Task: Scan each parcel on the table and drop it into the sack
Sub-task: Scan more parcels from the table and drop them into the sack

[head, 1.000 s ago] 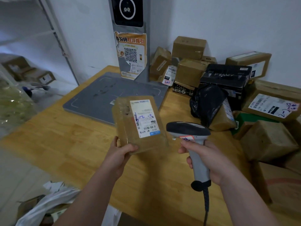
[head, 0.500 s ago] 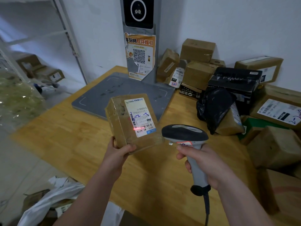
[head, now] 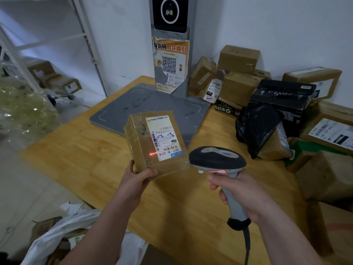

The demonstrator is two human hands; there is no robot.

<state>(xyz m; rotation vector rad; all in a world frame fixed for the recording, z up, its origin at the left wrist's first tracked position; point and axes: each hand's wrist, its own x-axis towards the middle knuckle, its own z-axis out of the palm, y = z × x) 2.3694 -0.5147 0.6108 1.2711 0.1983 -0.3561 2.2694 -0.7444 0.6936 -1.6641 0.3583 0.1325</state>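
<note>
I am watching the red beam [head: 152,154] landing at the left edge of the label [head: 164,137], partly on bare tape, so I am judging that the read could be missing the barcodes unless the scanner [head: 217,159] is aimed further right. The left hand [head: 137,180] is gripping only the near bottom corner of the parcel [head: 155,144], thumb on the front face. With that glossy wrap it could be slipping out and dropping onto the surface [head: 86,159] instead of into the sack [head: 63,232], which is lying low at the near left with its mouth partly hidden. The right hand [head: 238,190] is keeping its fingers [head: 215,177] wrapped round the scanner's handle. The parcel is hanging in the air above the surface, just this side of the gray pad [head: 152,100] and left of the scanner head. It is looking like a small brown carton, leaning back, bound in wrinkled clear tape and carrying a white label with blue handwriting.
</note>
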